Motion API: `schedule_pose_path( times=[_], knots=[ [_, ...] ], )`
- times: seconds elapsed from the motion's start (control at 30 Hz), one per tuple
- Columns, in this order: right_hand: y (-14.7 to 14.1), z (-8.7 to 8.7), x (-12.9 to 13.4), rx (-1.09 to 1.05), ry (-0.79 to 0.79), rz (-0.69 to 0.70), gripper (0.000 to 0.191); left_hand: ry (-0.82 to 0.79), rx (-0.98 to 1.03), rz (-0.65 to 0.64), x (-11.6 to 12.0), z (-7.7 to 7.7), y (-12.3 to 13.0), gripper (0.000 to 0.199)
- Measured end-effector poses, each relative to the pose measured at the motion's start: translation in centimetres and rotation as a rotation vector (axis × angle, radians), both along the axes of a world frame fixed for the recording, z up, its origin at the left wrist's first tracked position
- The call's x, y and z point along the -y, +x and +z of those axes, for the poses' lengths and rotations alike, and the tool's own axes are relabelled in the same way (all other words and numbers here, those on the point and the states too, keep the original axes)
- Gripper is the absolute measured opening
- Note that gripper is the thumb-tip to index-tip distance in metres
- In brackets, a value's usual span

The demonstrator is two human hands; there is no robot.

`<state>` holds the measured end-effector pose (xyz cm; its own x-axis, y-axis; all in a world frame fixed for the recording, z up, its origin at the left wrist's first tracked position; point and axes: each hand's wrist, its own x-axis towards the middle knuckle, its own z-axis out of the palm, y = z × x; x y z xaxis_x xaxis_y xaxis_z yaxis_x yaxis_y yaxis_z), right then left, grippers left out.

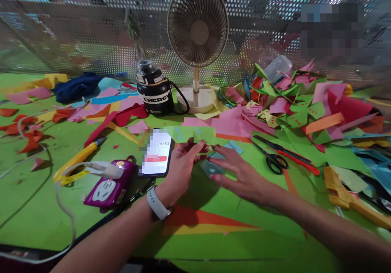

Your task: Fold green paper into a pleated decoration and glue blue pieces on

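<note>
My left hand (182, 162), with a white watch band on its wrist, pinches a light green piece of paper (208, 134) that bears small blue marks. The paper stands partly folded above the fingertips. My right hand (240, 170) hovers just to the right with its fingers stretched apart and nothing in them. Its fingertips come close to the left thumb; whether they touch cannot be made out. Pieces of light blue paper (234, 146) lie under and behind the right fingers. Beside the left hand rests a lit phone (157, 153), partly covered by that hand.
A white fan (195, 98) and a black bottle (156, 98) stand at the back. Right are black scissors (276, 163), a red cutter knife (301, 161), a yellow glue gun (337, 187) and heaped coloured paper (293, 98). Left lie a purple power bank (111, 183) and a yellow cutter (76, 159).
</note>
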<state>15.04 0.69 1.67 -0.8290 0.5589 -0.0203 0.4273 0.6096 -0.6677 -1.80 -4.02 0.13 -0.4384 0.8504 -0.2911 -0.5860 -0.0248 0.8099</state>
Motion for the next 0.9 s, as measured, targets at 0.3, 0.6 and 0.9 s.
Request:
schedule_pose_path(
  times=[0.3,0.6,0.9],
  knots=[
    [2.2,1.7,0.1,-0.578,-0.738,-0.351,0.050,-0.077,0.040,-0.149,0.8,-0.4,1.1,0.033],
    [3.3,0.4,1.6,-0.421,-0.247,-0.284,0.046,-0.120,0.094,-0.309,2.5,-1.5,3.2,0.029],
    [2.9,-1.0,2.1,-0.188,0.120,-0.116,0.055,-0.068,0.094,-0.353,3.1,-1.1,3.4,0.020]
  ],
)
